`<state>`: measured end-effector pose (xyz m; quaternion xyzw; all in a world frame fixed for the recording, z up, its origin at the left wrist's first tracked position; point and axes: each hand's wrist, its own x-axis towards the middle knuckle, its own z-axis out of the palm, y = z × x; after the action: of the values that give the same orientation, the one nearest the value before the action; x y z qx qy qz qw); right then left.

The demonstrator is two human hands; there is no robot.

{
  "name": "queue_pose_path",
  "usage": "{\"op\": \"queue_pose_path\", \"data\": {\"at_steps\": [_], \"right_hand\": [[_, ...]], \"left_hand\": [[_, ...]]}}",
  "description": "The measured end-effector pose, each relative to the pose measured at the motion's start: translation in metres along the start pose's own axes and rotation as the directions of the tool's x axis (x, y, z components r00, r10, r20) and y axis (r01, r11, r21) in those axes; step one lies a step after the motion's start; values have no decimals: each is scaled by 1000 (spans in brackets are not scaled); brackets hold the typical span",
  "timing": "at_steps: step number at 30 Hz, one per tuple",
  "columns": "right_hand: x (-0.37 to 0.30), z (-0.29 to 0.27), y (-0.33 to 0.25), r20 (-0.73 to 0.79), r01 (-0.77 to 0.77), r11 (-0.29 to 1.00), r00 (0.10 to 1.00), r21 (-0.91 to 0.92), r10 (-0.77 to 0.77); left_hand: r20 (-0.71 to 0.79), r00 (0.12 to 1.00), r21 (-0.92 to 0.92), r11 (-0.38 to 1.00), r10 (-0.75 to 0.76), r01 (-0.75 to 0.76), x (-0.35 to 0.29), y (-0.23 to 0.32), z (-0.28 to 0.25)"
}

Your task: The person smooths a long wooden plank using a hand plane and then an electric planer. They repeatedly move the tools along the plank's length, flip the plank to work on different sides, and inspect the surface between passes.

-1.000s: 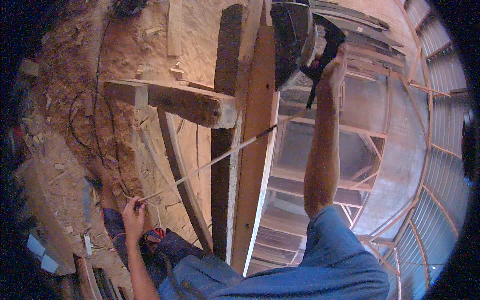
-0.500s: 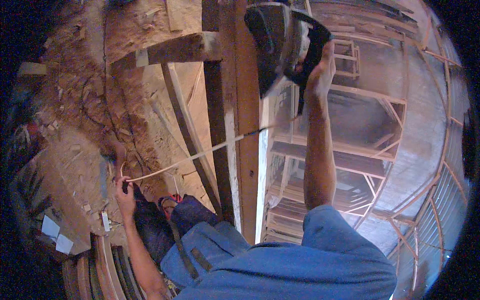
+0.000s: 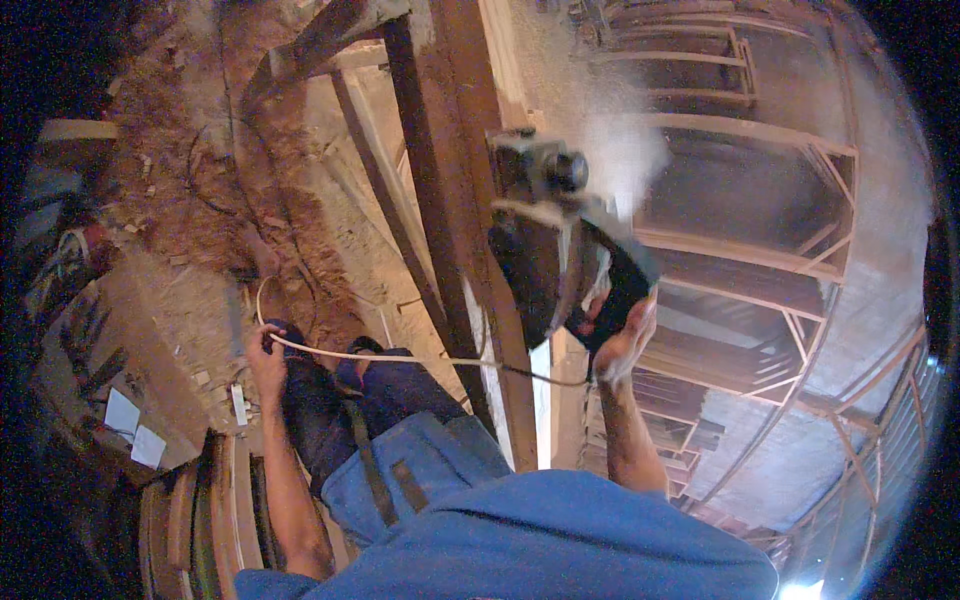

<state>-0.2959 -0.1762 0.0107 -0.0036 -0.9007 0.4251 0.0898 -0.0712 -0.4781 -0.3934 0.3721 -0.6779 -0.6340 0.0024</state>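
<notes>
My right hand (image 3: 628, 340) is wrapped round the rear handle of a dark electric planer (image 3: 535, 265), slightly blurred by motion. The planer rests along a long brown timber beam (image 3: 455, 130), which hides its sole. Pale dust (image 3: 628, 160) sprays off its right side. A light-coloured power cord (image 3: 400, 356) curves from the planer's rear, across the beam, to my left hand (image 3: 268, 360). The left fingers are closed round this cord, off to the beam's left and above my leg.
Wooden frames (image 3: 745, 243) stand to the right beside a grey floor. A timber crosspiece (image 3: 340, 35) meets the beam at the far end. Stacked planks (image 3: 230, 510) lie lower left, near two white sheets (image 3: 122, 412). Shavings cover the brown ground (image 3: 180, 170).
My right hand has drawn the planer back along the beam toward me, and that arm is now bent. A dust plume shows beside it. The cord sags lower between my hands.
</notes>
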Motion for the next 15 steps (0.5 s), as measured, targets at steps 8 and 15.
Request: {"op": "queue_pose_path", "data": {"at_steps": [8, 15], "right_hand": [[-15, -32, 27, 51, 51, 995, 998, -88, -46], [79, 38, -16, 82, 249, 967, 966, -59, -244]], "left_hand": [[-56, 997, -128, 990, 53, -60, -60, -11, -2], [-142, 988, -143, 986, 63, -83, -109, 16, -10]]}}
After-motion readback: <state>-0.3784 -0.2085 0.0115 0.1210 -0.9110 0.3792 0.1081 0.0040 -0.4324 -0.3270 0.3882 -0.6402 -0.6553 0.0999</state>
